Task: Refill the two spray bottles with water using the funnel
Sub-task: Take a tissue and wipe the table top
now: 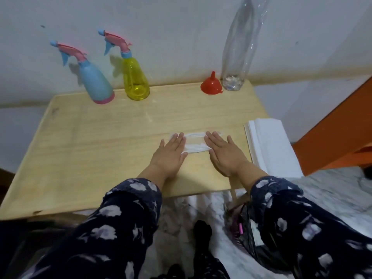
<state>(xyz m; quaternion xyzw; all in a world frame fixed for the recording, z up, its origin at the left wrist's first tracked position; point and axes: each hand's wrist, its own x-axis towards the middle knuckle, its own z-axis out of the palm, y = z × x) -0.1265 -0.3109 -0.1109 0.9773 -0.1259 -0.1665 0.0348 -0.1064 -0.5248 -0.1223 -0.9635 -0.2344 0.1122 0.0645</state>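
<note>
A person's two hands lie flat on a light wooden table [80, 141] at the centre of the frame, palms down and fingers spread, grasping nothing. The left hand [170, 153] presses one end of a damp-looking white tissue [194, 144] and the right hand [225, 153] presses the other, as if blotting the tabletop.

At the table's far edge, in the upper left of the frame, stand the two spray bottles: a blue spray bottle [94, 81] and, just beside it to the right, a yellow spray bottle [135, 77]. Both are upright with their pink-and-blue trigger heads screwed on. The yellow one is see-through, but whether it holds water cannot be told from here; the blue one is opaque.

Right of centre along the same edge, the red funnel [211, 85] rests mouth down, spout up, touching no bottle. Just beside it rises a tall clear plastic bottle [238, 47], uncapped as far as the frame shows and apparently almost empty.

A stack of white tissues [271, 146] sits at the table's right edge.

With caps on, funnel set aside and the source bottle drained, the filling appears finished and only wiping up remains, though this is a judgement.
</note>
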